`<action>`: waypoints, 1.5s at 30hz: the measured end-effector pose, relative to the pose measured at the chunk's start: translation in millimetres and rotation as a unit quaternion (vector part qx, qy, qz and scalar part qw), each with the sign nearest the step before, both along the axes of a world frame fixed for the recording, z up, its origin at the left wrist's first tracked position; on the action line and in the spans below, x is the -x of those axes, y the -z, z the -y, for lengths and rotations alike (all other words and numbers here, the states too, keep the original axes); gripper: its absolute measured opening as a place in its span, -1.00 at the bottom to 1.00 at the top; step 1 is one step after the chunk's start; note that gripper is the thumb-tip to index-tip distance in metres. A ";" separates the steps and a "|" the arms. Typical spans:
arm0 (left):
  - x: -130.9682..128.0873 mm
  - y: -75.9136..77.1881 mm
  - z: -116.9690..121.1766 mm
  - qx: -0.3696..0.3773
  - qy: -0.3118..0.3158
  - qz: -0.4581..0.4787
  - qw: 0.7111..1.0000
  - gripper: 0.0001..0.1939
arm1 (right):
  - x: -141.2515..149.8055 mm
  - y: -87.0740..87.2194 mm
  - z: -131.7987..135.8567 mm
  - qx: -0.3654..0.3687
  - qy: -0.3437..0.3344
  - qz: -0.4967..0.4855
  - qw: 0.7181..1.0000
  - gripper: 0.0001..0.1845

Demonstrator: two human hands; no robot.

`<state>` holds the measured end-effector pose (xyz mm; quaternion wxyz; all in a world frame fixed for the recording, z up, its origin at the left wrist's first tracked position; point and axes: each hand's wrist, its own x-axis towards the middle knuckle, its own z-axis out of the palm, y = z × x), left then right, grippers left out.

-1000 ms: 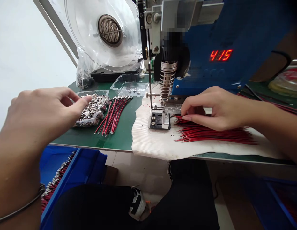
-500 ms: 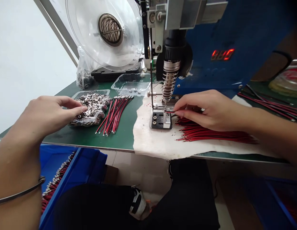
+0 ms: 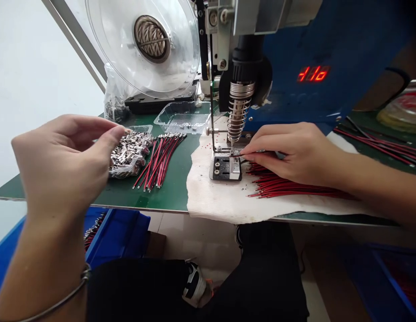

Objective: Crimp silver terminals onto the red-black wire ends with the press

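Observation:
My left hand [image 3: 65, 165] is lifted above the green table, thumb and forefinger pinched together beside a pile of small metal connectors [image 3: 129, 152]; what the pinch holds is too small to make out. My right hand [image 3: 288, 150] rests on a bundle of red and black wires [image 3: 301, 188], fingers pinched on one wire end, which it holds at the small black and metal fixture [image 3: 225, 167] under the machine's coiled soldering head [image 3: 238, 112].
A row of finished wires with metal ends [image 3: 161, 158] lies beside the connector pile. A white cloth [image 3: 228, 201] covers the table under the fixture. Behind stand a clear plastic tray [image 3: 182, 117], a clear reel [image 3: 144, 44] and the blue machine with its red display [image 3: 313, 74]. A blue bin [image 3: 117, 232] sits below the table's edge.
My left hand rose from the connector pile and pinched shut. My right hand slid left from the wire bundle to the fixture. The red display changed.

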<state>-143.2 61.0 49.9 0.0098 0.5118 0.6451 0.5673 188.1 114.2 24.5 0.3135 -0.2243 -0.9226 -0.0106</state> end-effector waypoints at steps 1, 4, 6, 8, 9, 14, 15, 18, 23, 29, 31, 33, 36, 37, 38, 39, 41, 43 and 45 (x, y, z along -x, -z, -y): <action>-13.4 0.3 2.5 -0.044 0.012 0.022 0.999 -0.81 | 0.3 -0.2 0.8 -0.004 0.000 -0.001 1.000 -0.78; -52.0 3.8 7.5 -0.087 0.078 0.127 0.985 -0.86 | 1.1 -0.7 2.9 0.001 0.006 0.002 1.000 -0.76; -71.4 8.3 7.2 -0.062 0.130 0.187 0.972 -0.90 | 1.8 -0.4 3.8 0.005 0.015 0.005 1.000 -0.78; -85.0 14.2 3.5 -0.024 0.177 0.219 0.959 -0.88 | 2.4 0.2 4.2 0.004 0.026 0.007 1.000 -0.78; -90.2 17.5 0.7 -0.005 0.194 0.228 0.954 -0.87 | 2.4 0.5 4.2 0.002 0.029 0.008 1.000 -0.77; -109.4 33.9 -14.6 0.044 0.254 0.277 0.926 -0.87 | 0.6 1.6 3.5 -0.012 0.051 0.022 0.998 -0.72; -111.8 36.7 -16.4 0.045 0.268 0.288 0.918 -0.87 | 0.1 1.7 3.3 -0.013 0.057 0.027 0.998 -0.70; -114.0 43.3 -17.4 0.058 0.293 0.298 0.907 -0.88 | -0.5 2.0 3.1 -0.018 0.059 0.039 0.997 -0.67; -106.3 51.2 -11.8 0.084 0.305 0.269 0.910 -0.85 | 0.9 1.9 5.3 -0.040 0.069 0.052 0.995 -0.66; -103.3 53.4 -10.3 0.086 0.303 0.275 0.908 -0.86 | 3.6 -0.4 6.1 -0.027 0.077 0.057 0.995 -0.70; -103.5 52.7 -10.0 0.090 0.312 0.296 0.898 -0.88 | 4.6 -0.8 5.9 -0.021 0.081 0.054 0.995 -0.73; -103.7 52.0 -9.3 0.089 0.323 0.318 0.887 -0.91 | 5.8 -0.4 5.9 -0.007 0.080 0.045 0.996 -0.77; -104.2 51.0 -8.6 0.089 0.335 0.339 0.875 -0.91 | 7.9 0.7 7.2 0.017 0.082 0.023 0.996 -0.82; -104.5 50.8 -8.6 0.089 0.336 0.344 0.872 -0.90 | 8.6 0.9 7.9 0.026 0.086 0.016 0.996 -0.82; -104.8 50.6 -8.8 0.091 0.338 0.348 0.870 -0.90 | 9.3 0.8 8.9 0.035 0.091 0.012 0.995 -0.82; -105.0 50.7 -9.1 0.093 0.338 0.350 0.869 -0.89 | 9.9 0.5 9.9 0.042 0.097 0.009 0.994 -0.82; -105.3 51.2 -9.5 0.093 0.340 0.349 0.868 -0.90 | 10.9 -0.4 12.1 0.049 0.106 0.005 0.993 -0.82; -105.5 52.2 -9.3 0.087 0.338 0.342 0.873 -0.91 | 11.7 -1.3 13.8 0.047 0.109 0.002 0.993 -0.83; -105.7 53.1 -8.4 0.083 0.335 0.331 0.878 -0.91 | 12.2 -1.8 14.8 0.039 0.109 0.001 0.993 -0.83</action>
